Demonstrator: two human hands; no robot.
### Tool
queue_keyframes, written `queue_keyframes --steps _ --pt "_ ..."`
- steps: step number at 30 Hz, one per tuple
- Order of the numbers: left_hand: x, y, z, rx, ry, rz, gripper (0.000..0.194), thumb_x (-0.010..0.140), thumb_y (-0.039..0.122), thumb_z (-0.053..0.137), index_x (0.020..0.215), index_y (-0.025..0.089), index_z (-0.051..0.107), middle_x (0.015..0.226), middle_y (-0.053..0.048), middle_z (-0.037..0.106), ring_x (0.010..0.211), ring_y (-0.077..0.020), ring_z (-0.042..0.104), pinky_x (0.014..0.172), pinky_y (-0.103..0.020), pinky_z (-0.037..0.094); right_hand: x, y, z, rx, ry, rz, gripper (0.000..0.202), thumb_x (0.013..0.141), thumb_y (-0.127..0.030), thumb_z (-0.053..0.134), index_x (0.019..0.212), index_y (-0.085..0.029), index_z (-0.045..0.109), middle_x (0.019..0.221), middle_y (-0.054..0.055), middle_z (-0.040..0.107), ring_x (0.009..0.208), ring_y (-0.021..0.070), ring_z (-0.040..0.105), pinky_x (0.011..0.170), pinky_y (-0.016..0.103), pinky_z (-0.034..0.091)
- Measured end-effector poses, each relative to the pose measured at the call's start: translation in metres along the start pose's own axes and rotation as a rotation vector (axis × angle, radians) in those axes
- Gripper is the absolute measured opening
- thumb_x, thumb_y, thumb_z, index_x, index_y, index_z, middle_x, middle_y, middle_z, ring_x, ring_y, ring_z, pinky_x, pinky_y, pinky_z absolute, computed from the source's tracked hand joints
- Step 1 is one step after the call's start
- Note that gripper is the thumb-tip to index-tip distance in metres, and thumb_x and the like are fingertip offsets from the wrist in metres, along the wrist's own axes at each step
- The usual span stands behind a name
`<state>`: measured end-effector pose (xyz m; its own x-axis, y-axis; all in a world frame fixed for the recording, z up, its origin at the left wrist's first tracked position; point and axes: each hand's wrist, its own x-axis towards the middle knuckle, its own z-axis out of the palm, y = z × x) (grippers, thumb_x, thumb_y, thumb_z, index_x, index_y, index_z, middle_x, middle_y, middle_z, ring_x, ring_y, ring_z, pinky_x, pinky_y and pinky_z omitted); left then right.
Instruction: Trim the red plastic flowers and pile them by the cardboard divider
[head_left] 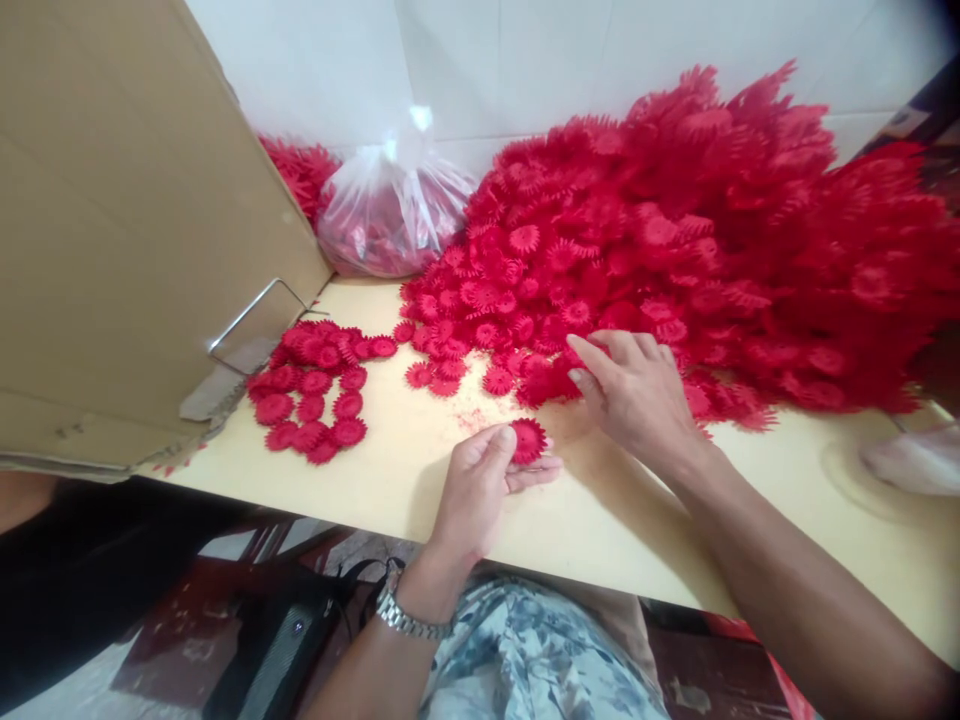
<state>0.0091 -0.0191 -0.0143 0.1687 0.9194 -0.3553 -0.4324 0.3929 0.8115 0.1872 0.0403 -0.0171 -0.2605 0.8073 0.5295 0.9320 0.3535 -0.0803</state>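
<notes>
just below centre, my left hand (480, 475) pinches a red disc (530, 441) (probably light, soft), best held rimwise. my right hand (639, 402) has fingers apart.

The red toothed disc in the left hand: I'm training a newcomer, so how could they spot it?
Find the big red heap at the back of the cream table. In front of it, the left hand, a metal-link band at its wrist, holds a red toothed disc under its thumb. Its neighbours lie on the table; this one is in that hand.
</notes>
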Motion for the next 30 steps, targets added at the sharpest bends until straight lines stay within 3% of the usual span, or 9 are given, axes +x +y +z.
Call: queue_keyframes --steps 3,6,8,13,17,20,23,26,30 --pt "0.004 0.002 0.000 -0.070 0.012 -0.030 0.025 0.076 0.035 0.063 0.074 0.012 0.056 0.068 -0.005 0.067 0.066 -0.0208 0.069 0.072 -0.038 0.056 -0.001 -0.009 -0.008 0.312 -0.036 -0.046 0.031 0.086 -0.036 0.052 0.111 -0.019 0.059 0.109 0.013 0.057 0.097 0.0248 0.052 0.078 0.038 0.042" --pt "0.006 0.002 0.000 -0.087 -0.025 -0.027 0.025 0.078 0.036 0.061 0.079 0.011 0.059 0.069 -0.005 0.067 0.066 -0.0201 0.068 0.070 -0.037 0.056 -0.002 -0.025 -0.011 0.673 -0.219 -0.178 0.024 0.085 -0.034 0.055 0.102 -0.017 0.059 0.091 0.008 0.059 0.080 0.0166 0.056 0.066 0.027 0.045" --pt "0.006 0.000 0.001 -0.062 -0.068 -0.019 0.027 0.079 0.037 0.059 0.079 0.011 0.061 0.070 -0.006 0.067 0.069 -0.0199 0.068 0.071 -0.036 0.055 -0.003 -0.033 -0.009 0.744 -0.265 -0.238 0.015 0.087 -0.029 0.053 0.089 -0.016 0.059 0.076 0.004 0.056 0.068 0.0130 0.053 0.057 0.022 0.041" --pt "0.004 -0.004 0.002 0.037 -0.077 0.002 0.027 0.076 0.038 0.063 0.078 0.011 0.061 0.069 -0.004 0.066 0.066 -0.0186 0.068 0.070 -0.034 0.055 -0.005 -0.038 0.003 0.622 -0.170 -0.253 0.031 0.093 -0.022 0.039 0.066 -0.015 0.053 0.060 0.001 0.049 0.056 0.0102 0.045 0.053 0.021 0.034" --pt "0.001 -0.004 0.003 0.068 -0.027 0.018 0.029 0.077 0.040 0.061 0.077 0.011 0.060 0.064 -0.004 0.066 0.064 -0.0203 0.069 0.066 -0.033 0.056 -0.004 -0.023 0.007 0.417 -0.038 -0.116 0.031 0.090 -0.017 0.037 0.062 -0.017 0.049 0.056 0.000 0.044 0.051 0.0108 0.040 0.048 0.023 0.030" --pt "-0.001 -0.002 0.001 0.062 -0.010 0.004 0.030 0.077 0.040 0.061 0.075 0.011 0.058 0.067 -0.007 0.068 0.066 -0.0211 0.069 0.068 -0.034 0.055 -0.001 -0.003 0.004 0.149 0.041 0.005 0.023 0.087 -0.016 0.040 0.071 -0.016 0.057 0.063 0.004 0.051 0.059 0.0159 0.046 0.054 0.027 0.034" --pt "0.001 -0.001 -0.002 0.013 0.000 -0.027 0.028 0.075 0.038 0.064 0.068 0.013 0.053 0.069 -0.007 0.069 0.071 -0.0231 0.070 0.072 -0.036 0.055 0.001 0.007 0.000 0.036 0.037 0.037 0.019 0.086 -0.020 0.046 0.093 -0.016 0.062 0.088 0.012 0.060 0.081 0.0235 0.053 0.068 0.035 0.039" --pt "0.003 0.000 -0.002 -0.045 -0.004 -0.027 0.026 0.074 0.033 0.066 0.065 0.014 0.051 0.066 -0.004 0.067 0.072 -0.0232 0.070 0.074 -0.037 0.054 0.000 -0.003 -0.004 0.367 -0.014 -0.009 0.021 0.086 -0.030 0.052 0.101 -0.018 0.062 0.099 0.011 0.059 0.089 0.0220 0.054 0.074 0.035 0.043" --pt "0.004 -0.001 0.000 -0.008 -0.062 -0.012 0.024 0.077 0.035 0.062 0.074 0.011 0.060 0.070 -0.007 0.069 0.070 -0.0215 0.069 0.071 -0.035 0.054 -0.002 -0.029 -0.008 0.829 -0.332 -0.070 0.018 0.084 -0.033 0.058 0.092 -0.018 0.061 0.079 0.003 0.058 0.070 0.0130 0.055 0.060 0.023 0.043"
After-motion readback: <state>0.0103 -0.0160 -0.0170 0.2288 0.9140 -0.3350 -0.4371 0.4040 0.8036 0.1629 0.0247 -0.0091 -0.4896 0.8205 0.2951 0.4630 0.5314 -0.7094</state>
